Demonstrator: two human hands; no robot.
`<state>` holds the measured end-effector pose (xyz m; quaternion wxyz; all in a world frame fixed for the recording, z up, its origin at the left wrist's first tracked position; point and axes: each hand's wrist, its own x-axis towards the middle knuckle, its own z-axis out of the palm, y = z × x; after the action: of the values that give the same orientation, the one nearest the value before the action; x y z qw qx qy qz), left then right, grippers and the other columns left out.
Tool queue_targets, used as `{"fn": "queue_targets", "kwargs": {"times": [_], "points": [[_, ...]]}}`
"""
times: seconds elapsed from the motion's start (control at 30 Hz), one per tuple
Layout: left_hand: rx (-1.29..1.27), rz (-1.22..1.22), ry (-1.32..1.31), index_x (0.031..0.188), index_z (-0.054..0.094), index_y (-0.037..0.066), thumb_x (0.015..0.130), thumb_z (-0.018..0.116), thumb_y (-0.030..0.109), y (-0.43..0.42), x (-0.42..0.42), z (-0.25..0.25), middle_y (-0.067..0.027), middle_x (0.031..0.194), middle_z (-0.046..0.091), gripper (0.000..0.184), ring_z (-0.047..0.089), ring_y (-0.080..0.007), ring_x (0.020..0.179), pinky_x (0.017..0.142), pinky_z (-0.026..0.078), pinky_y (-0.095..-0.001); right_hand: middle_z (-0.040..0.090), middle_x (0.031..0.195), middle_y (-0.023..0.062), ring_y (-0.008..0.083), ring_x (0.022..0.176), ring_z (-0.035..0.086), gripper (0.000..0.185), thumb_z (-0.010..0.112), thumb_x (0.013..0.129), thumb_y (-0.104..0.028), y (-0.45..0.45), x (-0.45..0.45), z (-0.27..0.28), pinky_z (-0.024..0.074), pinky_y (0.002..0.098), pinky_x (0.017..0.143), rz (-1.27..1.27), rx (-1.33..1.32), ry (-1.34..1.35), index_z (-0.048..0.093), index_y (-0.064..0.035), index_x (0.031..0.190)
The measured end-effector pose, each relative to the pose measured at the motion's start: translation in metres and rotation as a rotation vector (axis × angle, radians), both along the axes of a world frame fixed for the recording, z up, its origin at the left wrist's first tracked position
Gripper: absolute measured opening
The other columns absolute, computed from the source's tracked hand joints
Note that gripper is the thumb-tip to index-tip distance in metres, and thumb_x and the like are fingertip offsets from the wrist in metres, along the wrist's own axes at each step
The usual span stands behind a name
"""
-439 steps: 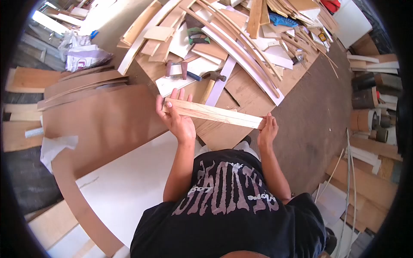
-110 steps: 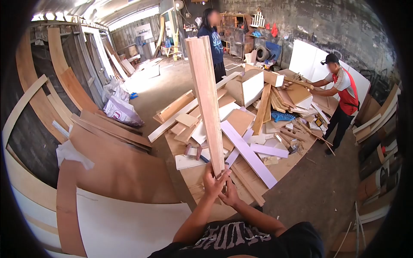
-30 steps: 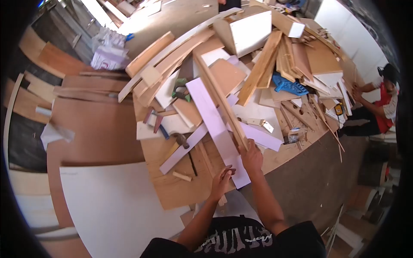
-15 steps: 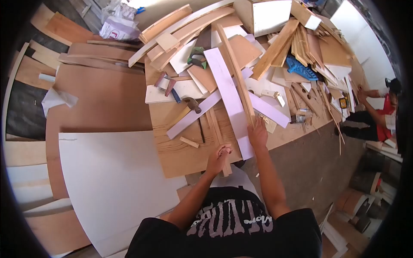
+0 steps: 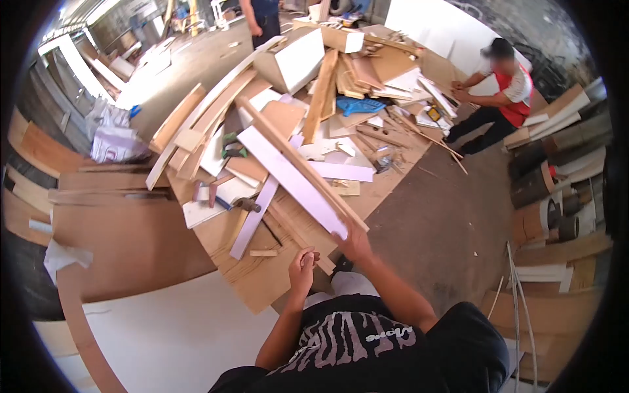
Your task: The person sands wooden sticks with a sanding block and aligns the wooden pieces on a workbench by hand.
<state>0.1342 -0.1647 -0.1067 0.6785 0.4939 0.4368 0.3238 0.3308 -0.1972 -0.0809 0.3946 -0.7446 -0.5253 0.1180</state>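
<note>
My right hand [image 5: 354, 243] is closed around the near end of a long wooden strip [image 5: 298, 159], at the table's near edge. Against that strip lies a lilac-faced board [image 5: 293, 181], its near end touching my right fingers. My left hand [image 5: 302, 272] is beside a second wooden strip [image 5: 296, 234], fingers curled together; whatever they hold, if anything, is hidden. To the left on the table, a claw hammer [image 5: 247, 205] lies by another lilac board [image 5: 254, 218]. A small wood block [image 5: 263, 253] and a thin dark rod [image 5: 272, 233] lie nearer my left hand.
Offcuts heap up across the plywood table [image 5: 252, 281], with a blue plastic piece [image 5: 359, 105] and a green tool [image 5: 232, 147] among them. A large white panel [image 5: 177, 334] lies at the left. A co-worker [image 5: 508, 92] is at the far right; another person [image 5: 261, 19] stands behind.
My view has swung up and right, bringing more of the co-worker and the far floor into sight. My right hand stays at the strip's end; my left hand now sits beside the second strip.
</note>
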Motion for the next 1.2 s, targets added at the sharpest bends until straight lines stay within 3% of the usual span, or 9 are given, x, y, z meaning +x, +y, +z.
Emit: {"fn": "queue_targets", "kwargs": {"times": [0.1, 0.13, 0.2, 0.3, 0.43, 0.57, 0.8, 1.03, 1.2], "points": [[0.135, -0.098, -0.019, 0.12, 0.063, -0.002, 0.103, 0.053, 0.017, -0.002, 0.024, 0.03, -0.01, 0.102, 0.071, 0.027, 0.068, -0.0171, 0.095, 0.083, 0.053, -0.0282, 0.068, 0.112, 0.019, 0.0347, 0.101, 0.068, 0.053, 0.072, 0.087, -0.012, -0.053, -0.024, 0.047, 0.054, 0.0407, 0.088, 0.103, 0.068, 0.173, 0.052, -0.0042, 0.136], [0.16, -0.17, -0.024, 0.121, 0.062, -0.002, 0.104, 0.053, 0.017, -0.005, 0.03, 0.038, -0.01, 0.102, 0.071, 0.027, 0.067, -0.0165, 0.095, 0.084, 0.053, -0.0284, 0.068, 0.112, 0.019, 0.0347, 0.101, 0.068, 0.053, 0.072, 0.087, -0.012, -0.07, -0.029, 0.047, 0.054, 0.0407, 0.088, 0.084, 0.067, 0.181, 0.052, -0.0042, 0.136], [0.175, -0.263, -0.024, 0.121, 0.062, -0.002, 0.104, 0.053, 0.016, -0.015, 0.039, 0.045, -0.01, 0.103, 0.07, 0.027, 0.067, -0.0159, 0.096, 0.085, 0.053, -0.0286, 0.071, 0.11, 0.0153, 0.0258, 0.092, 0.072, 0.05, 0.071, 0.088, -0.006, -0.104, -0.028, 0.044, 0.0559, 0.0342, 0.08, -0.049, -0.052, 0.474, 0.055, -0.0053, 0.135], [0.177, -0.327, -0.018, 0.122, 0.061, -0.002, 0.103, 0.054, 0.014, -0.022, 0.057, 0.045, -0.0103, 0.103, 0.07, 0.026, 0.066, -0.0147, 0.096, 0.087, 0.053, -0.0293, 0.072, 0.107, 0.0118, 0.0171, 0.083, 0.071, 0.05, 0.069, 0.089, -0.004, -0.13, -0.001, 0.037, 0.0564, 0.0307, 0.075, -0.173, -0.003, 0.496, 0.054, -0.0057, 0.137], [0.176, -0.278, -0.078, 0.123, 0.061, -0.002, 0.103, 0.054, 0.012, -0.034, 0.115, 0.044, -0.0116, 0.102, 0.07, 0.025, 0.067, -0.0147, 0.094, 0.088, 0.053, -0.0289, 0.071, 0.107, 0.0101, 0.0125, 0.083, 0.069, 0.049, 0.069, 0.09, -0.004, -0.134, 0.067, 0.027, 0.0555, 0.0285, 0.075, -0.368, 0.129, 0.57, 0.055, -0.0055, 0.137], [0.257, -0.338, -0.034, 0.124, 0.059, -0.004, 0.104, 0.053, 0.011, -0.041, 0.209, 0.07, -0.0116, 0.101, 0.069, 0.026, 0.066, -0.0164, 0.096, 0.092, 0.052, -0.0309, 0.071, 0.107, 0.0113, 0.0136, 0.084, 0.069, 0.047, 0.069, 0.091, -0.005, -0.143, 0.141, 0.046, 0.055, 0.0286, 0.076, -0.408, 0.195, 0.614, 0.055, -0.0047, 0.136], [0.247, -0.284, -0.141, 0.125, 0.059, -0.004, 0.103, 0.055, 0.015, -0.072, 0.391, 0.072, -0.0114, 0.102, 0.069, 0.029, 0.065, -0.0163, 0.098, 0.093, 0.05, -0.0306, 0.071, 0.105, 0.0131, 0.0172, 0.086, 0.07, 0.041, 0.067, 0.091, -0.005, -0.161, 0.308, 0.059, 0.0552, 0.0319, 0.077, -0.324, 0.077, 0.393, 0.059, -0.0035, 0.131], [0.229, -0.194, -0.041, 0.121, 0.063, -0.002, 0.101, 0.059, 0.015, -0.071, 0.452, 0.066, -0.0141, 0.101, 0.073, 0.026, 0.071, -0.0179, 0.096, 0.086, 0.054, -0.0295, 0.072, 0.1, 0.0129, 0.0176, 0.086, 0.071, 0.033, 0.071, 0.088, -0.007, -0.134, 0.434, 0.066, 0.0553, 0.0311, 0.075, -0.246, 0.062, 0.419, 0.065, -0.002, 0.121], [0.2, -0.254, 0.024, 0.124, 0.06, -0.004, 0.103, 0.055, 0.016, -0.02, 0.503, 0.069, -0.0115, 0.106, 0.069, 0.029, 0.065, -0.0162, 0.099, 0.091, 0.05, -0.0288, 0.073, 0.1, 0.0116, 0.017, 0.085, 0.071, 0.035, 0.072, 0.087, -0.008, -0.086, 0.483, 0.052, 0.0556, 0.0306, 0.074, -0.247, 0.004, 0.448, 0.065, -0.0022, 0.121]]}}
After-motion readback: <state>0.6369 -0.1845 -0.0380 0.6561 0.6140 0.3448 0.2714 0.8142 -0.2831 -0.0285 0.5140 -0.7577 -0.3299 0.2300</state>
